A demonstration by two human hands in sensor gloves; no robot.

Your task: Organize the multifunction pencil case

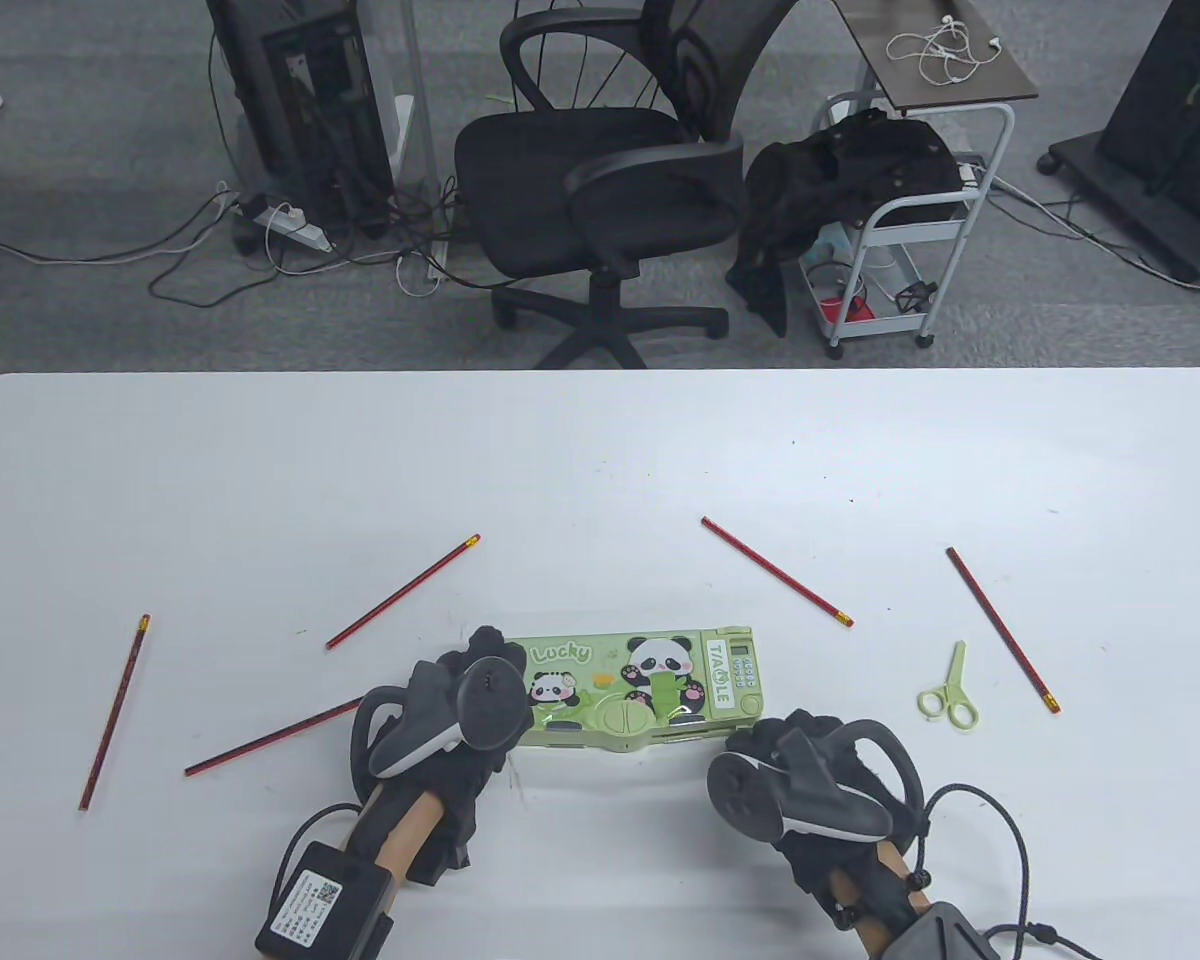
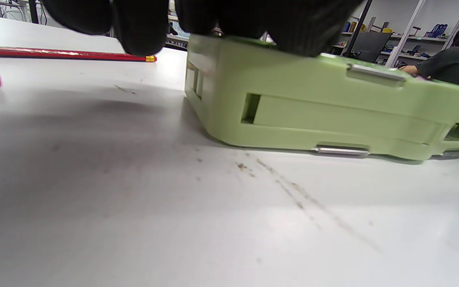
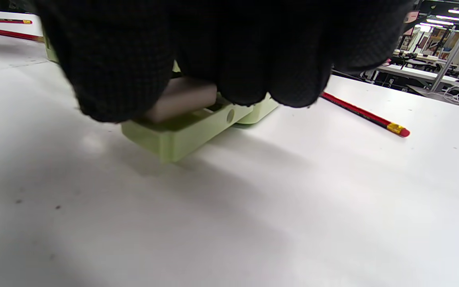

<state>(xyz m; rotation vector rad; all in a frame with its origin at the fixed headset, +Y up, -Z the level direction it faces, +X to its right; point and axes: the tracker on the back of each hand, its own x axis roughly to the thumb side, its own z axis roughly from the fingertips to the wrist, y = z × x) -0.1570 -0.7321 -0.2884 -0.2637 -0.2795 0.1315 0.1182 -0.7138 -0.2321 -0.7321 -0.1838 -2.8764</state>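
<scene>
A green panda pencil case (image 1: 650,685) lies flat at the table's front middle. My left hand (image 1: 475,685) grips its left end; in the left wrist view my fingers (image 2: 142,24) lie over the top of the case (image 2: 333,115). My right hand (image 1: 785,740) is at its near right corner. In the right wrist view my fingers (image 3: 134,59) curl over a small drawer (image 3: 181,137) that sticks out of the case, with a grey block (image 3: 181,99) in it. Several red pencils lie loose, such as one (image 1: 403,592) behind my left hand and one (image 1: 776,572) behind the case.
More red pencils lie at the far left (image 1: 115,712), under my left hand (image 1: 270,740) and at the right (image 1: 1003,630). Small green scissors (image 1: 950,690) lie right of the case. An office chair (image 1: 600,180) and a cart (image 1: 900,220) stand beyond the table's far edge.
</scene>
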